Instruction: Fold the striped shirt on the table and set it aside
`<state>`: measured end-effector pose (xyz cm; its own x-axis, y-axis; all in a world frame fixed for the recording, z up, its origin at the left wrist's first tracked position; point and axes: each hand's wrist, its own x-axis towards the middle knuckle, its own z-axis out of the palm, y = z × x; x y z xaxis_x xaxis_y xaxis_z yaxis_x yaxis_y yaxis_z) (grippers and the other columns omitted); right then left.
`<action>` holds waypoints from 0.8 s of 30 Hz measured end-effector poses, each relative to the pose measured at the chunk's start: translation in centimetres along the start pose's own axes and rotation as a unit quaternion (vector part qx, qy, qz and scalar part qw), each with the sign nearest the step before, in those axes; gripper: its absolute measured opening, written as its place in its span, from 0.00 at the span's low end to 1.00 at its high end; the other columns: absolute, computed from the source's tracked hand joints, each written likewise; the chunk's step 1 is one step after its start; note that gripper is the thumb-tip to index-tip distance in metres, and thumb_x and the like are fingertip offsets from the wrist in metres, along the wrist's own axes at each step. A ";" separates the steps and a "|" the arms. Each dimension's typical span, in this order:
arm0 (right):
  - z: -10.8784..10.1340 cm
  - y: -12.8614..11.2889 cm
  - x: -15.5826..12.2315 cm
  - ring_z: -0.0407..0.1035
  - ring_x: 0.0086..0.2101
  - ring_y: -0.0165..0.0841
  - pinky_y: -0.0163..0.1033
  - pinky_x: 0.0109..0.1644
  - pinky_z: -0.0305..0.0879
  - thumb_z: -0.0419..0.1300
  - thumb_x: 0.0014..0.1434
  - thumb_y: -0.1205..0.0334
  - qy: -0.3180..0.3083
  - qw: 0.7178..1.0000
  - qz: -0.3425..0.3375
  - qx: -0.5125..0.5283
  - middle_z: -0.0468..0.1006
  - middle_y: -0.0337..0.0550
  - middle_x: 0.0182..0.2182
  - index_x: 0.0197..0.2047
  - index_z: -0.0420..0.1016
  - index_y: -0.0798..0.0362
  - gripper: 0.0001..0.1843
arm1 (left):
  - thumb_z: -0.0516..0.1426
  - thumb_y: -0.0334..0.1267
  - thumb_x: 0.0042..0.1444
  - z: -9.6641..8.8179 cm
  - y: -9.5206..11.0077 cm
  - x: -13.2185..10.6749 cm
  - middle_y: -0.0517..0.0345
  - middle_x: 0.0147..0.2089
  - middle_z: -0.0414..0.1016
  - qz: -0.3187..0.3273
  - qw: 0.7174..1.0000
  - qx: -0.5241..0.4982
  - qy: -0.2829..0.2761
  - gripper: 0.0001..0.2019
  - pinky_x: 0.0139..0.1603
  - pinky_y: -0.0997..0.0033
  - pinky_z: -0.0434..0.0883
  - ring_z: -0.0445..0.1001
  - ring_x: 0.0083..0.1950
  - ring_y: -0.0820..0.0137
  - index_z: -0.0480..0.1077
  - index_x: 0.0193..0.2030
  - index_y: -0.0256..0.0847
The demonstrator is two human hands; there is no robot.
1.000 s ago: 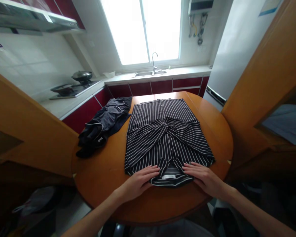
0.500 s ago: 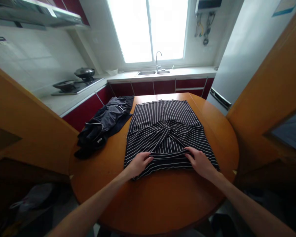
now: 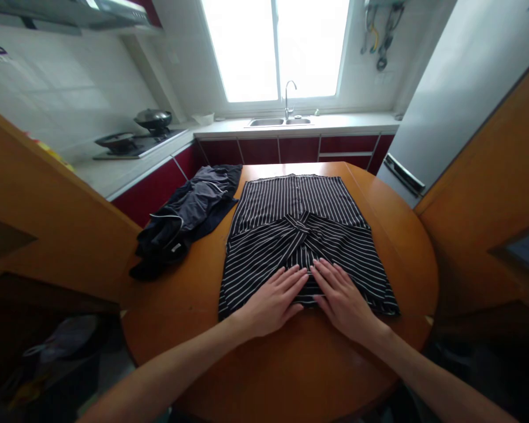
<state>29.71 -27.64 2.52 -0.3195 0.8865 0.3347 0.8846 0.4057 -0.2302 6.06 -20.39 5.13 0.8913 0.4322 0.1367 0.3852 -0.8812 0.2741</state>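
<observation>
A black shirt with thin white stripes lies folded on a round orange wooden table, sleeves crossed over its middle and its near end turned over. My left hand and my right hand rest flat side by side on the near folded edge, fingers stretched out and pressing on the cloth. Neither hand holds anything.
A crumpled dark grey garment lies at the table's left edge. Behind are a counter with a sink and tap, a stove with pans and a bright window. A refrigerator stands right, wooden panels on both sides.
The collar end of the striped shirt has been folded over away from me. My hands moved from the shirt's outer near corners inward to the middle and now lie flat on the fold.
</observation>
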 end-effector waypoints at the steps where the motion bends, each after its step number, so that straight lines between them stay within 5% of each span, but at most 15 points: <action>1: 0.4 -0.1 -0.2 0.46 0.71 0.44 0.57 0.73 0.48 0.49 0.71 0.56 -0.017 1.000 -0.018 0.007 0.53 0.49 0.72 0.76 0.46 0.51 0.34 | 0.50 0.47 0.70 0.5 0.0 0.1 0.49 0.77 0.48 0.019 1.000 -0.001 -0.021 0.34 0.76 0.52 0.48 0.46 0.77 0.58 0.42 0.77 0.42; 6: 1.8 0.5 -2.0 0.41 0.72 0.44 0.59 0.74 0.44 0.51 0.70 0.50 -0.076 0.997 -0.025 0.018 0.45 0.50 0.74 0.77 0.37 0.52 0.41 | 0.48 0.53 0.70 2.0 -1.1 -0.5 0.51 0.78 0.41 0.041 0.997 -0.009 -0.065 0.36 0.77 0.54 0.42 0.41 0.78 0.60 0.37 0.78 0.43; 14: 0.9 1.4 -3.7 0.40 0.72 0.42 0.56 0.74 0.44 0.52 0.70 0.49 -0.089 0.996 -0.007 -0.001 0.42 0.47 0.75 0.77 0.34 0.50 0.42 | 0.49 0.50 0.71 1.4 -1.9 -2.8 0.50 0.79 0.38 0.049 0.995 0.011 -0.087 0.37 0.77 0.55 0.39 0.40 0.78 0.61 0.34 0.78 0.41; 24: -0.5 3.1 -7.1 0.41 0.72 0.41 0.54 0.74 0.45 0.51 0.71 0.52 -0.094 0.995 -0.011 -0.014 0.42 0.44 0.74 0.77 0.29 0.48 0.42 | 0.49 0.44 0.71 0.5 -1.7 -8.1 0.53 0.78 0.40 0.001 0.996 0.057 -0.062 0.36 0.76 0.55 0.48 0.44 0.78 0.60 0.34 0.78 0.43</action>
<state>34.85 -32.78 -0.14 -0.3949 0.9043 0.1622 0.8849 0.4219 -0.1973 -1.68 -22.49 3.07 0.9124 0.4090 0.0169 0.4010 -0.9013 0.1638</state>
